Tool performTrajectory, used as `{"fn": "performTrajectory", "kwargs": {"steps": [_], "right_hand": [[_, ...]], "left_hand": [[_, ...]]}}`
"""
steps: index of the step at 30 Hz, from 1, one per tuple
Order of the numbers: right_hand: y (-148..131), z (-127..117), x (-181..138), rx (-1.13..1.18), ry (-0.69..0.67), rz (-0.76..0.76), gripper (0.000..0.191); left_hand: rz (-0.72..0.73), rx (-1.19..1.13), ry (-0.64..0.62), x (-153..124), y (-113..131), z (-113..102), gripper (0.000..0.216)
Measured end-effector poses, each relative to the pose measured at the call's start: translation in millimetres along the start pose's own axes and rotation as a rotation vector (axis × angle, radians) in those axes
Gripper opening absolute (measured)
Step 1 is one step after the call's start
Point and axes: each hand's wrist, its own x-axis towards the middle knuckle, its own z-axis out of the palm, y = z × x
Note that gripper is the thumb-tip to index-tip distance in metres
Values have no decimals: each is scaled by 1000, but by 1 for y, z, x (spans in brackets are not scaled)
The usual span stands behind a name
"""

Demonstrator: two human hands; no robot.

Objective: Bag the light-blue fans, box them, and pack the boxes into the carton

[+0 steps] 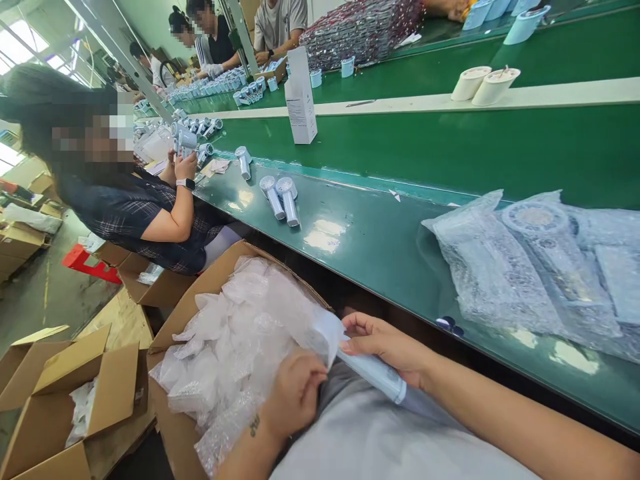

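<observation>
My left hand (295, 390) is closed, pinching the edge of a white bubble-wrap bag (320, 337) just above my lap. My right hand (387, 347) is closed round a pale blue handheld device (375, 373), whose upper end sits inside the bag's mouth. Both hands hover beside an open cardboard box (185, 313) filled with several more bubble-wrap bags (235, 333). On the green bench to the right lie bagged devices (530, 267) in bubble wrap.
The green bench (375, 240) carries two bare devices (280, 197), another (243, 161), a white carton (301, 97) and white cylinders (483, 85). A person (125, 200) sits to the left holding a device; others work farther back. Open cardboard boxes (70, 393) stand on the floor.
</observation>
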Motion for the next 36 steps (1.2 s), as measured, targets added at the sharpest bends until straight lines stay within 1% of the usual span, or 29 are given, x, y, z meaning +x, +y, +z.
{"fn": "performTrajectory", "kwargs": {"steps": [2,3,4,6,8,10,11,14,17,19,20,21,23,24,25,26,27,29,31,32,33,34,36], "right_hand": [[2,8,0,103,28,28,52],[3,12,-1,149,28,62,51],[4,16,-2,182,22,103,48],[6,21,-5,208,9,168,43],[6,20,-11,197,-2,159,37],[5,16,-16,106,13,91,34],[4,14,-18,16,37,41,34],[-1,10,-26,-316,122,-95,32],[-16,14,-41,-500,113,-217,24],[-28,19,-59,-529,65,-356,21],[-34,21,-69,-531,17,-403,20],[-39,22,-79,-534,-49,-410,19],[-46,20,-98,-522,-172,-326,18],[-49,17,-106,-507,-187,-289,19],[-50,13,-113,-483,-161,-283,21],[-52,9,-118,-439,-107,-305,23],[-53,4,-123,-385,-41,-339,24],[-54,-5,-129,-302,49,-373,30],[-52,-14,-128,-199,78,-321,34],[-50,-18,-125,-117,88,-268,36],[-48,-21,-119,-24,88,-190,38],[-45,-22,-110,65,75,-95,40],[-41,-21,-89,185,17,77,47]], "left_hand": [[7,-4,47,3,8,12,14],[-17,-26,85,7,11,16,13],[-71,-63,125,12,15,19,12],[-259,-198,183,22,21,17,11],[-473,-417,225,31,25,11,14],[-635,-644,255,36,29,6,21],[-685,-728,265,39,31,4,24],[-742,-832,272,45,39,2,28],[-721,-789,264,51,46,-5,28],[-686,-726,279,52,51,-14,28],[-673,-706,282,51,54,-19,28],[-656,-701,269,49,57,-24,27],[-599,-715,189,45,63,-31,26],[-560,-726,134,43,66,-33,25],[-518,-740,93,42,68,-33,25],[-480,-758,72,42,69,-33,25],[-452,-778,79,43,70,-31,24],[-402,-816,147,49,72,-30,23],[-321,-811,191,59,77,-30,19],[-270,-790,171,65,82,-30,17],[-217,-762,119,72,87,-30,14],[-167,-730,28,79,94,-28,12],[-38,-683,-245,91,109,-20,16]]}}
